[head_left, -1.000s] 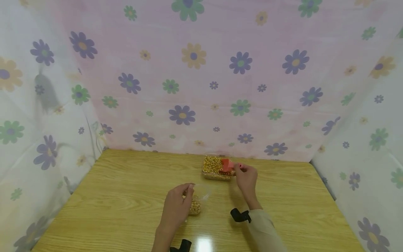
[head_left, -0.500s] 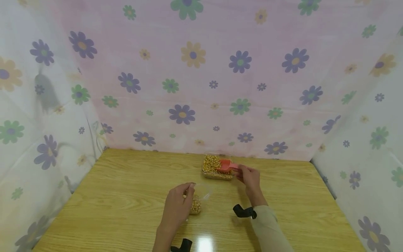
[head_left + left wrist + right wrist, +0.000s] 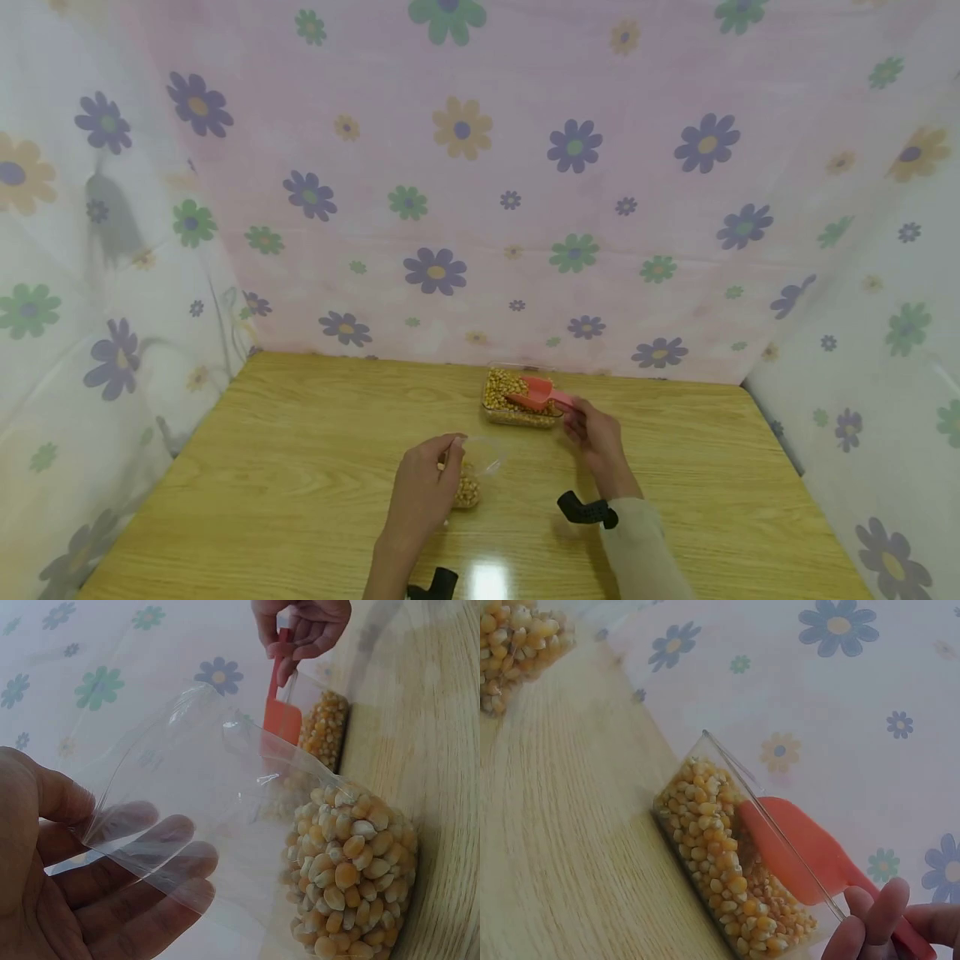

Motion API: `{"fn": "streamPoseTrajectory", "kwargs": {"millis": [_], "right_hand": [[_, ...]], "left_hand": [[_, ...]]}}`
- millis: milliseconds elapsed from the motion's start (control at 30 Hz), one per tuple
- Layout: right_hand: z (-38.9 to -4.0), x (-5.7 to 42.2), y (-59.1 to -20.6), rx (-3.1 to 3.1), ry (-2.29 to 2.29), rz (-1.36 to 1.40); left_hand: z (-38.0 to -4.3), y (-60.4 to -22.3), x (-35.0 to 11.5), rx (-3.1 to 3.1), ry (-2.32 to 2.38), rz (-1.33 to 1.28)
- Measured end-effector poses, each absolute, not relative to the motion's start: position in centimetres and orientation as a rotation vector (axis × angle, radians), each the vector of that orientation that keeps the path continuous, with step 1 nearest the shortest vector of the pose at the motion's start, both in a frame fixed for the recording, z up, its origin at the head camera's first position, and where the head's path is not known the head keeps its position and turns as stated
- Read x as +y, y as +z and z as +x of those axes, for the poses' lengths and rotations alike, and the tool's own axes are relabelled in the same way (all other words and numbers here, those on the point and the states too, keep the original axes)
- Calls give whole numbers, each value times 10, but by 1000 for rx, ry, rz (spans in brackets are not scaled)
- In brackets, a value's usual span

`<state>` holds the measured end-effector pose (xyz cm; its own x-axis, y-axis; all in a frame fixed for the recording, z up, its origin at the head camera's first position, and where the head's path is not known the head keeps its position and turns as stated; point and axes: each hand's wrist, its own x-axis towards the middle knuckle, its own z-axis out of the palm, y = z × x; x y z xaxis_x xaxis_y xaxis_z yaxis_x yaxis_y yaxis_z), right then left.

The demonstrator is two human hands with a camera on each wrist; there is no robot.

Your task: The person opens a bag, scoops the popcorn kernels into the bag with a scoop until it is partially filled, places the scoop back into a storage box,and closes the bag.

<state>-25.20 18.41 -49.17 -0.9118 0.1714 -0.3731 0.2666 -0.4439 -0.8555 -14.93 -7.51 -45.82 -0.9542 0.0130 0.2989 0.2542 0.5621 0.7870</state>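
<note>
My left hand pinches the top edge of a clear plastic bag between thumb and fingers. Corn kernels fill the bag's lower part, which stands on the table. Farther back, my right hand holds a red scoop by its handle. The scoop's blade dips among kernels in a clear rectangular container. In the right wrist view the scoop reaches over the container's rim, its front edge down in the corn.
The wooden table meets a flower-patterned cloth behind the container, with more cloth at both sides. A black camera mount sits on the right wrist, another on the left.
The scoop has turned in the container, its hollow now facing upward and its handle slanting down to the right. My right hand has shifted slightly right; the left hand keeps its place.
</note>
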Motion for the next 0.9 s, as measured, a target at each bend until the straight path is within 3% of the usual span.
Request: {"fn": "streamPoseTrajectory", "kwargs": {"millis": [900], "right_hand": [[-234, 180, -494, 1000, -2820, 363]], "left_hand": [[-148, -458, -74, -2557, -1319, -231]]}}
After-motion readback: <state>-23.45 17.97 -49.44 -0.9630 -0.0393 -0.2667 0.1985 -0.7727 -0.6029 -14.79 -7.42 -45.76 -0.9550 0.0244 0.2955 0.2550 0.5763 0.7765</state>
